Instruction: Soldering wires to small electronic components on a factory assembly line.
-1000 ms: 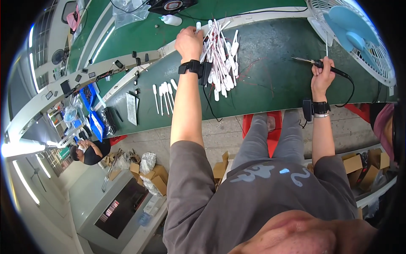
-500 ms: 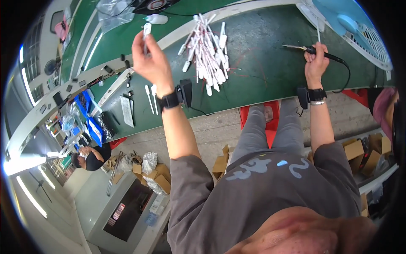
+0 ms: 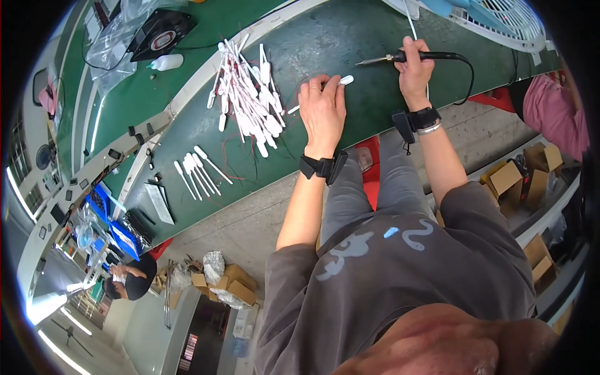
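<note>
One small white plastic piece [image 3: 345, 80] is pinned to the green worktop [image 3: 350, 37] under the spread left hand [image 3: 322, 110], the black-handled soldering iron [image 3: 412, 57] is gripped in the closed right hand [image 3: 414, 65], a heap of white wired pieces [image 3: 247, 100] lies unprocessed, and a few white pieces [image 3: 195, 172] are set aside.

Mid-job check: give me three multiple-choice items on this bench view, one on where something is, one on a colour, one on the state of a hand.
1. Where does the heap of white pieces lie relative to the left hand?
A. To its left
B. To its right
C. Under it

2. What colour is the bench top?
A. Grey
B. Green
C. Blue

3. What is the right hand doing?
A. Lying open and flat
B. Gripping the soldering iron
C. Holding a box

Answers:
1 A, the heap sits left of the left hand, which presses on a single white piece.
2 B, the mat is dark green.
3 B, the fingers are wrapped round the iron's black handle, tip pointing left toward the left hand.
</note>
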The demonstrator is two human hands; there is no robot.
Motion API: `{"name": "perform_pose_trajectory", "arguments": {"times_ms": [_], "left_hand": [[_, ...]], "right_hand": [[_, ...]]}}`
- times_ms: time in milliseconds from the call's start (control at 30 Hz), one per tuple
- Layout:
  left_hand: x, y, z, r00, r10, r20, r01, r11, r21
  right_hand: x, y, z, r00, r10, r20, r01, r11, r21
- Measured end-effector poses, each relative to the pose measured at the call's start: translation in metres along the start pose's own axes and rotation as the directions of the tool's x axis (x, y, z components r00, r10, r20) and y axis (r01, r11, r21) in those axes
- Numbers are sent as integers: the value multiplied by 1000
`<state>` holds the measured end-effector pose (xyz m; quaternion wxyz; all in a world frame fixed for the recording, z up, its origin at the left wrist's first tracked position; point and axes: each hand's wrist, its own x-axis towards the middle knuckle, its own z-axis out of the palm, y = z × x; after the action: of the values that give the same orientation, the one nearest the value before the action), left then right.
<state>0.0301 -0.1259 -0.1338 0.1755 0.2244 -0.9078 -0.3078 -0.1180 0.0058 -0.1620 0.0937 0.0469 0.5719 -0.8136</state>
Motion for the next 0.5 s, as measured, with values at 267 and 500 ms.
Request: {"name": "perform_pose_trajectory", "arguments": {"times_ms": [267, 500], "left_hand": [[-3, -7, 10, 999, 50, -23, -49, 998, 30], [-3, -14, 10, 998, 53, -39, -53, 999, -11]], "right_hand": [[-2, 0, -4, 990, -115, 80, 131, 959, -251], [-3, 1, -1, 986, -127, 111, 161, 907, -388]]}}
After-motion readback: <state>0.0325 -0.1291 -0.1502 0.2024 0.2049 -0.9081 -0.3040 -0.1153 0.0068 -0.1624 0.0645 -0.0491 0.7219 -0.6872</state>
